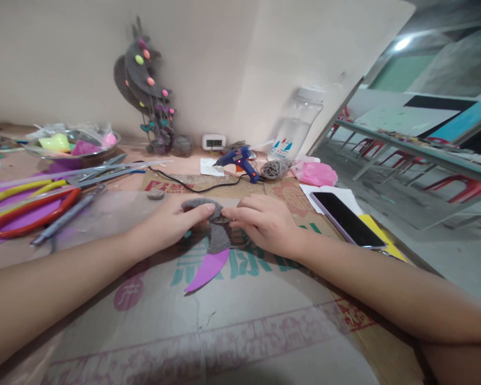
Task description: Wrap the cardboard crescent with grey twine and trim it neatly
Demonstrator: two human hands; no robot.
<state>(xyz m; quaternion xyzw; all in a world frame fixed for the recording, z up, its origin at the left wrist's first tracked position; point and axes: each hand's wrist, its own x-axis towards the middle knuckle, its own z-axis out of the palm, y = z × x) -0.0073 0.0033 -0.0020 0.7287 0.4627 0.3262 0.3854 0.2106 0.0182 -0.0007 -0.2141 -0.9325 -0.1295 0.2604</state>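
Crescent [219, 238]: between the two hands, over the middle of the work area, curved end away from the person, pointed end toward them
Counter [190, 167]: runs along the wall, carrying everything within reach
Printed cardboard [264, 310]: lies beneath the crescent; whether the two touch cannot be told
Left hand [172, 216]: gripping the curved end, thumb pressed on top, fingers mostly hidden
Right hand [268, 219]: thumb and fingertips closed on the crescent's edge; whether yarn is also pinched cannot be told
Glue gun [238, 162]: beyond the hands, not held
Grey-wrapped stretch: close rows cover the upper part; the step in hand looks like winding or securing yarn there
Purple tip [209, 270]: bare; the next move seems to call for snug, even turns toward it, with the left grip steady
Yarn ball [275, 170]: just beside the glue gun
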